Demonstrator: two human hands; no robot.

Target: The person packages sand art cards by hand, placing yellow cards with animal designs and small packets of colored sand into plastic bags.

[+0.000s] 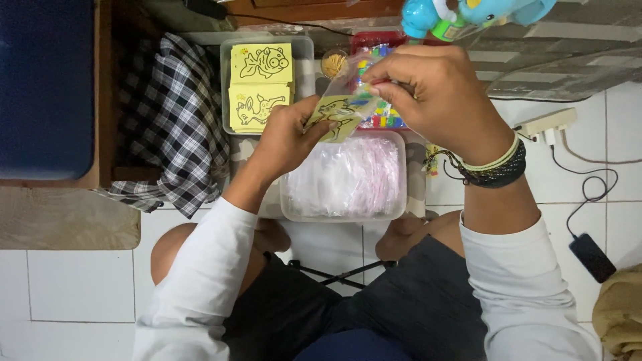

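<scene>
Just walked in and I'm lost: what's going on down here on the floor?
A person sits over a clear tub of plastic bags. The left hand holds a yellow picture card with a black outline drawing, its upper end inside a small clear bag that the right hand pinches open. Beside it, another tray holds a stack of yellow cards, and a tray of small colourful pieces lies behind the hands.
</scene>
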